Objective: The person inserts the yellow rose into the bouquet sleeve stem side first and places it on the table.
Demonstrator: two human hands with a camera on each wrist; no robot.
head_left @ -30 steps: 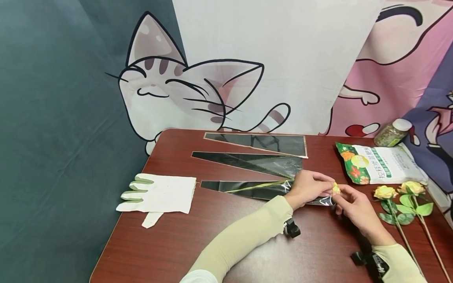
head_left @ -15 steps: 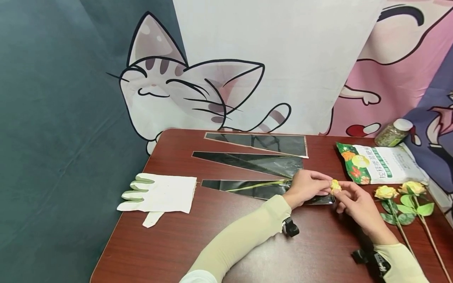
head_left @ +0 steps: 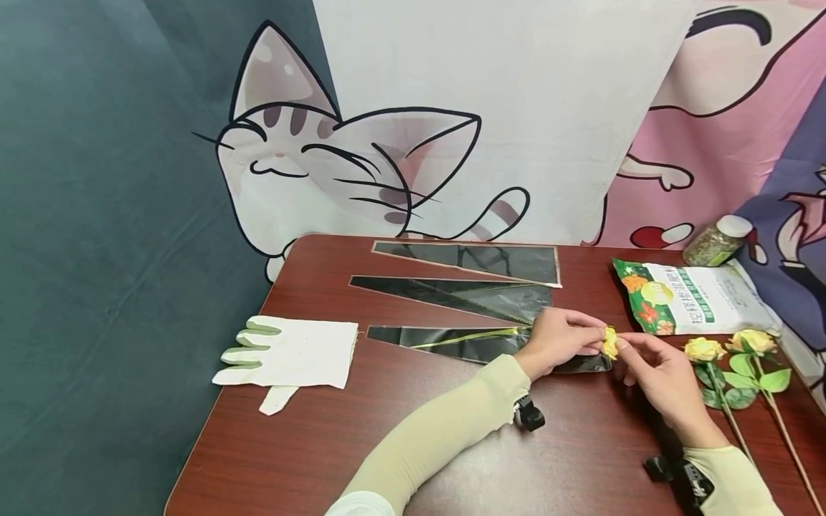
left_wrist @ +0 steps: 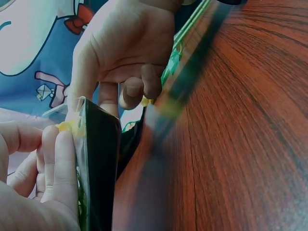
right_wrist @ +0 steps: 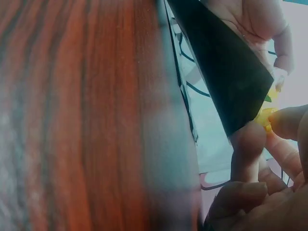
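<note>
A yellow rose (head_left: 609, 343) has its head at the right end of a black-backed clear flower sleeve (head_left: 467, 345); its green stem shows through the film. My left hand (head_left: 560, 341) pinches the sleeve's open edge beside the bloom, covering part of both. From the right, my right hand (head_left: 661, 380) pinches the petals between thumb and fingers. In the right wrist view the thumb lies on the yellow petals (right_wrist: 264, 118), close to the dark sleeve corner (right_wrist: 240, 86). The left wrist view shows left fingertips at the yellow petals (left_wrist: 65, 126), partly behind film.
Two more sleeves, one nearer (head_left: 452, 295) with stems inside and one farther (head_left: 471, 262), lie behind. White gloves (head_left: 303, 353) rest at left. Two yellow roses (head_left: 703, 350) lie at right, below a printed bag (head_left: 703, 299) and a white-capped jar (head_left: 716, 242).
The rose head shows more fully between the hands. My right hand has shifted slightly right, its fingers moving over the petals, while my left hand stays nearly in place.
</note>
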